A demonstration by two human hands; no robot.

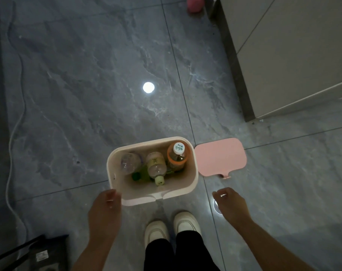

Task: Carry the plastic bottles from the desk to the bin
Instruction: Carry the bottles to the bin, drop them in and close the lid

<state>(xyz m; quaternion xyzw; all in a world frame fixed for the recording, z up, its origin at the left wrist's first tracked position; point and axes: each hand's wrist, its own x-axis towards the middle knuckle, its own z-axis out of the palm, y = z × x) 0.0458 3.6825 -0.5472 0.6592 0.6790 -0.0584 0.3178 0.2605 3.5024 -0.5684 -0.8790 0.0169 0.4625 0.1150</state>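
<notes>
You stand over the bin, a pale open container on the grey tiled floor, its far right corner just beside the pink lid, which lies flat on the floor to its right. Inside the bin you have three plastic bottles in plain sight: a clear bottle at the left with its base toward you, a pale-labelled bottle in the middle lying with its yellowish cap toward the near wall, and an orange-labelled bottle at the right standing with its white cap up. Something green sits beneath them; what it is cannot be made out.

Your left hand is empty, its grip apart, the fingertips at the bin's near left corner; whether they touch the rim cannot be told. Your right hand is also empty, grip apart with fingers loosely curled, hanging over the floor near the lid's tab and clear of the bin.

Your white shoes are planted just short of the bin's near wall. A white cable runs along the floor at the left, a dark bag lies at the lower left, and a pale cabinet stands at the upper right
</notes>
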